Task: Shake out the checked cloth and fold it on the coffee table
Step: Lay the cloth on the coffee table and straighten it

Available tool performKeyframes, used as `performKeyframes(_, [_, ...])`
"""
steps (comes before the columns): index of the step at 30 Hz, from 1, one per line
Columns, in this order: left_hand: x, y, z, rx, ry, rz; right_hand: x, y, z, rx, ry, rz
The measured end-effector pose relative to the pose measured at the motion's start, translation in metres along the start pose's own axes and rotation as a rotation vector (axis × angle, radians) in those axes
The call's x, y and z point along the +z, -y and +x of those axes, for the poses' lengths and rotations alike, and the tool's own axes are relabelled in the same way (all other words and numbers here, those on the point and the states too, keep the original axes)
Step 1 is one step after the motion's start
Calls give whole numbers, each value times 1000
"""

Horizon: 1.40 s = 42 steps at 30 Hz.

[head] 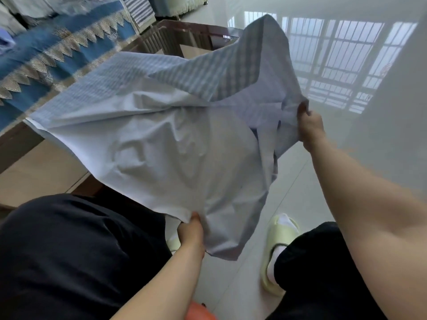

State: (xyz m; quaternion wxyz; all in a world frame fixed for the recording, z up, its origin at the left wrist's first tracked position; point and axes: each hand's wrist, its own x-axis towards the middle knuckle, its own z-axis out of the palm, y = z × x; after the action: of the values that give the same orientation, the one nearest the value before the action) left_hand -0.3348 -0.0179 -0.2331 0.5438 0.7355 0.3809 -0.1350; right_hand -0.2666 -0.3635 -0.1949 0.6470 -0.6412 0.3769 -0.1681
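The checked cloth [166, 135] is pale blue and white, its plain pale side facing me and faint checks showing on the far, upturned part. It billows in the air between my hands, over my knees and the near edge of the coffee table [41, 167]. My left hand [190, 230] pinches the cloth's near edge low in the middle of the view. My right hand [310, 128] grips a bunched corner of it at the right, higher up. The far corners hang free and blurred.
A brown coffee table with a glass part [175, 38] stretches from the left to the upper middle. Behind it is a sofa with a blue lace-trimmed cover [53, 54]. My dark-trousered legs and pale slippers [277, 248] are on the glossy tiled floor [346, 65]. An orange object [199, 311] shows at the bottom edge.
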Motion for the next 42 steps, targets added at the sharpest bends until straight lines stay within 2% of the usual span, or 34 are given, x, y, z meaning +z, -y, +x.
performKeyframes(2, [0,-1,4,91,-63,143,-25,17,7,-130,-54,-92])
performKeyframes(3, [-1,1,7,90,-47,152,-34,27,8,-207,-147,-171])
performKeyframes(4, [0,2,9,76,-10,146,-41,35,12,-254,-236,-217])
performKeyframes(6, [3,3,10,-22,87,77,-44,44,15,-258,-307,-222])
performKeyframes(8, [5,3,18,-136,169,26,-40,36,20,-152,-241,-123])
performKeyframes(10, [5,3,30,-232,253,-3,-38,14,26,135,-21,123])
performKeyframes(11, [4,7,43,-266,286,10,-37,2,22,234,24,155])
performKeyframes(12, [4,12,56,-290,320,32,-37,-9,21,292,6,135])
performKeyframes(15, [1,16,66,-270,340,85,-30,-24,13,266,-358,-72])
performKeyframes(16, [0,14,59,-240,314,93,-23,-21,3,288,-418,-148])
performKeyframes(17, [2,17,62,-225,298,90,-13,-19,-5,320,-399,-177])
performKeyframes(18, [3,19,62,-212,279,101,0,-19,-11,362,-308,-131])
performKeyframes(20, [4,20,60,-196,251,115,25,-17,-27,497,-27,-14])
performKeyframes(22, [3,15,54,-197,228,140,40,-16,-36,541,176,-66])
performKeyframes(24, [2,11,45,-184,223,133,50,-22,-37,477,226,-99])
performKeyframes(27, [1,14,44,-165,237,105,58,-24,-37,403,250,26])
performKeyframes(30, [-2,18,49,-116,204,126,35,-17,-36,356,430,157])
performKeyframes(31, [-2,21,54,-112,191,111,21,-19,-31,351,383,227])
performKeyframes(34, [5,24,55,-146,223,86,-16,-43,-24,427,78,352])
performKeyframes(36, [5,21,49,-191,233,126,-19,-60,-24,533,57,411])
performKeyframes(38, [-6,15,40,-252,339,286,-14,-63,-24,598,104,454])
performKeyframes(41, [-28,2,22,-377,774,951,-14,-53,-20,518,48,487])
performKeyframes(42, [-27,-10,20,-340,887,1126,-13,-51,-17,474,16,496])
